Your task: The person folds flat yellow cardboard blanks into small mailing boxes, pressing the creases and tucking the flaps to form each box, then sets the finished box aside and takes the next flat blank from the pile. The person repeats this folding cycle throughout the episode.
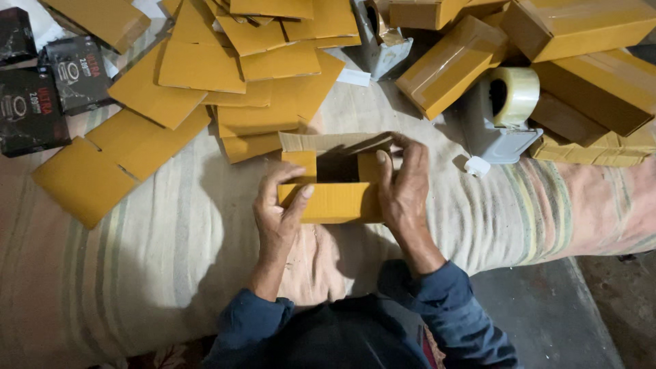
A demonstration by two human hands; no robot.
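Here we grip a small open cardboard box (333,191) between both hands: our left hand (277,212) clasps its left side, our right hand (403,184) its right wall, fingers over the rim. It rests on a striped cloth (137,273). Beyond lie flat cardboard blanks (205,68), taped boxes (451,65), a tape dispenser (502,113) and dark packets (48,89).

Small open box (333,195): matt yellow-brown cardboard, smooth faces. Flat blanks (198,68): same matt card. Sealed boxes (451,65): card under glossy clear tape. Tape roll (514,96): shiny, translucent plastic. Dispenser (495,133): dull grey plastic. Striped cloth (137,253): coarse weave. Black packets (31,109): glossy.
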